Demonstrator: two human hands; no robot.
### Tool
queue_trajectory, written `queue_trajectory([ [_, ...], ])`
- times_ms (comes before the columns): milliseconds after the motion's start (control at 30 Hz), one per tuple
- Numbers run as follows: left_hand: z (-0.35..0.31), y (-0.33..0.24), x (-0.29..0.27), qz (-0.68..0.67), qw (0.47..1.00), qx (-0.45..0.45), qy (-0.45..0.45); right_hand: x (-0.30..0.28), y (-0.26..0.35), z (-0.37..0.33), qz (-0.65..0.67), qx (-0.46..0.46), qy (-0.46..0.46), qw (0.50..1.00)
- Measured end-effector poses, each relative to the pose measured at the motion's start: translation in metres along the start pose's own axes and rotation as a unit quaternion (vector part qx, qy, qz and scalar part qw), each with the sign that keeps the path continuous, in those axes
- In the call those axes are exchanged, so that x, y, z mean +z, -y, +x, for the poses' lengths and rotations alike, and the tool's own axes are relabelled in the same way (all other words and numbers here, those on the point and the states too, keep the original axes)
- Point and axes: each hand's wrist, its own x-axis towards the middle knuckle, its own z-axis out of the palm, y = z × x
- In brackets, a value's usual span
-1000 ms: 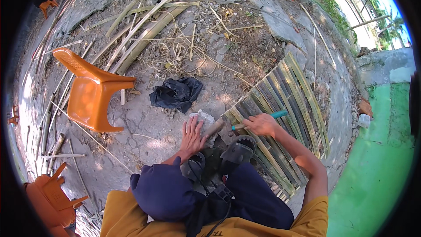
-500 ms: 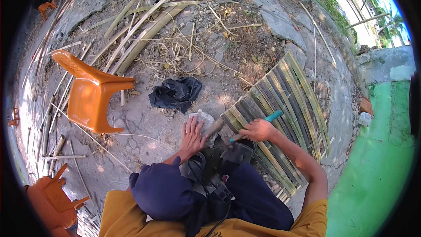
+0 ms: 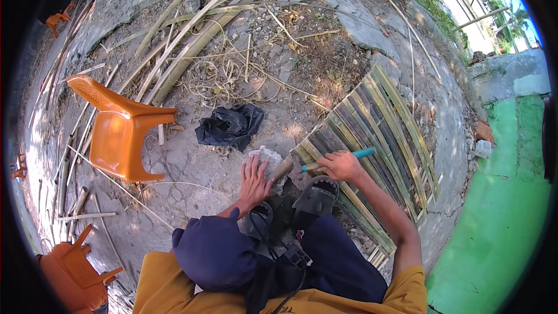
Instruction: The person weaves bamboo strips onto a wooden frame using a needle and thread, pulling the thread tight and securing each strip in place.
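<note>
My left hand [image 3: 253, 181] lies with its fingers stretched out beside a pale stone [image 3: 266, 155], its thumb close to the round end of a bamboo pole [image 3: 283, 168]. My right hand [image 3: 339, 166] is wrapped round the middle of what looks like a hammer [image 3: 364, 152] with a teal grip. Its far end, low beside the pole, is too small to make out clearly. Under my right hand and forearm spreads a panel of split bamboo slats [image 3: 372, 131], fanning out to the right. My shoes [image 3: 317, 194] stand at the panel's near left corner.
A crumpled black plastic bag [image 3: 229, 126] lies ahead on the cracked ground. An orange plastic chair [image 3: 116, 140] stands at left, with another orange chair [image 3: 81, 264] near a person at lower left. Long bamboo poles [image 3: 192, 52] lie ahead; a green wall [image 3: 500, 198] is at right.
My right hand has risen slightly away from me with the hammer, and its lower end has lifted. My left hand stays in nearly the same place; the whole view has shifted slightly.
</note>
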Motion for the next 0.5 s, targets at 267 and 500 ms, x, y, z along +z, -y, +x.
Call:
queue_trajectory([
  [267, 0.001, -0.001, 0.002, -0.004, 1.0, -0.005, -0.006, 0.009, 0.044, -0.046, 0.138, 0.101, -0.07, 0.983],
  [500, 0.003, 0.0, 0.002, 0.007, 1.0, 0.004, -0.018, 0.03, 0.056, -0.04, 0.175, 0.116, -0.087, 0.974],
])
